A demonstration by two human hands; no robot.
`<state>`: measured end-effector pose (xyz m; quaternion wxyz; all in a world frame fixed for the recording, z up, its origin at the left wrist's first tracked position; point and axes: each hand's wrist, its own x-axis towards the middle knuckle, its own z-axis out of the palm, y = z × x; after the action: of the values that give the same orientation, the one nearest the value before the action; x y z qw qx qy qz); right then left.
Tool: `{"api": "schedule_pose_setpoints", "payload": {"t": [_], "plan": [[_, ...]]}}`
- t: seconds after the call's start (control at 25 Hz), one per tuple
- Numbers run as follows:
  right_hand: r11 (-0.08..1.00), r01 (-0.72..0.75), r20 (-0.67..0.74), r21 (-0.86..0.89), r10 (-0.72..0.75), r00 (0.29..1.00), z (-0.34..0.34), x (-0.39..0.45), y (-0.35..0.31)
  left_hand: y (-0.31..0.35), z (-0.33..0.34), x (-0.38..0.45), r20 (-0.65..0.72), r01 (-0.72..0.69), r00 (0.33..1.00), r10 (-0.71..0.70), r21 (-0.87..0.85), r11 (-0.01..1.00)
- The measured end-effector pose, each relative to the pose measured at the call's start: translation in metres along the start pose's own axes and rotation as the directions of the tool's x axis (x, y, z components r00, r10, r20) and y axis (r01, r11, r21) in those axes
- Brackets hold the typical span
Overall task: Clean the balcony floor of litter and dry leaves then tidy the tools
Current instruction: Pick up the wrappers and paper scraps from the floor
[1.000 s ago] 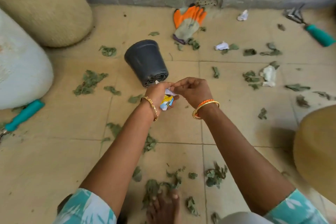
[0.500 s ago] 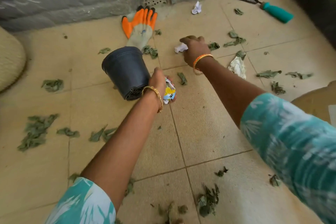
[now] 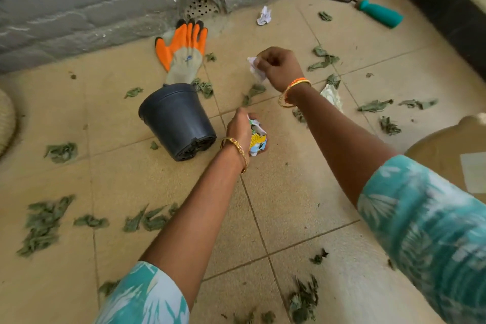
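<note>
Pinching a crumpled white paper scrap [image 3: 254, 68] between its fingertips, the right hand [image 3: 280, 67] is holding it just above the tiled floor [image 3: 289, 192], out past the left hand [image 3: 243, 130], which is curling round a wad of coloured and white paper [image 3: 257, 138]. The scrap is lying forward and slightly right of the wad, so the likely transfer is running back toward the body, right hand to left. Beside the left hand a black plastic pot [image 3: 175, 119] is lying on its side, base toward the camera, with an orange-and-grey glove [image 3: 184, 50] flat beyond it near the wall drain [image 3: 201, 6]. Another paper ball [image 3: 264, 15] is sitting farther out by the wall, nearer the right hand, and a further pale scrap [image 3: 332, 97] is showing just right of the right wrist. A teal-handled hand rake [image 3: 368, 5] is lying at far right. Dry leaves [image 3: 43, 223] are lying scattered across the tiles, thickest at lower left.
</note>
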<state>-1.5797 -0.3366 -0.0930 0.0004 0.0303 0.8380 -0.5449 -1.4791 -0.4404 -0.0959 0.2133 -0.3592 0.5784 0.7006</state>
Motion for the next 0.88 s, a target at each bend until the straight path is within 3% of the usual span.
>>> {"api": "schedule_pose_setpoints", "payload": {"t": [0.04, 0.12, 0.24, 0.32, 0.4, 0.44, 0.52, 0.6, 0.68, 0.76, 0.88], "plan": [[0.989, -0.095, 0.032, 0.116, 0.092, 0.995, -0.014, -0.009, -0.007, 0.000, 0.002, 0.001, -0.006, -0.016, 1.000, 0.016, 0.000, 1.000], [0.969, -0.216, 0.142, 0.118, 0.199, 0.970, -0.037, -0.036, -0.014, 0.003, 0.005, -0.001, 0.010, -0.035, 0.999, 0.035, -0.021, 0.999], [0.964, -0.257, 0.205, 0.061, 0.240, 0.949, -0.047, -0.079, -0.006, 0.005, 0.017, -0.008, 0.068, -0.022, 0.997, 0.023, -0.017, 1.000], [0.952, -0.288, 0.221, 0.103, 0.260, 0.940, -0.046, -0.097, 0.005, -0.003, 0.028, -0.008, 0.054, -0.063, 0.997, 0.058, 0.107, 0.992], [0.928, -0.341, 0.149, 0.147, 0.320, 0.935, -0.049, -0.099, 0.020, -0.010, 0.033, -0.007, 0.005, -0.079, 0.997, 0.080, 0.177, 0.981], [0.934, -0.341, 0.033, 0.106, 0.339, 0.940, -0.053, -0.095, 0.027, -0.012, 0.033, -0.007, 0.013, -0.046, 0.999, 0.045, 0.172, 0.984], [0.928, -0.315, -0.236, -0.197, 0.267, 0.934, -0.069, -0.084, 0.043, -0.015, 0.030, -0.001, 0.028, 0.020, 0.999, -0.024, 0.123, 0.992], [0.804, -0.330, -0.241, -0.496, 0.237, 0.941, -0.081, -0.074, 0.059, -0.014, 0.031, -0.003, 0.038, 0.048, 0.998, -0.054, 0.141, 0.989], [0.691, -0.294, -0.164, -0.660, 0.248, 0.955, -0.086, -0.070, 0.069, -0.011, 0.036, -0.003, 0.085, 0.051, 0.994, -0.066, 0.169, 0.984], [0.684, -0.255, -0.168, -0.683, 0.193, 0.967, -0.091, -0.070, 0.071, -0.010, 0.041, -0.001, 0.128, 0.058, 0.989, -0.076, 0.140, 0.988], [0.772, -0.296, -0.290, -0.563, 0.151, 0.945, -0.097, -0.076, 0.065, -0.009, 0.048, 0.000, 0.206, 0.084, 0.973, -0.100, 0.085, 0.993]]}}
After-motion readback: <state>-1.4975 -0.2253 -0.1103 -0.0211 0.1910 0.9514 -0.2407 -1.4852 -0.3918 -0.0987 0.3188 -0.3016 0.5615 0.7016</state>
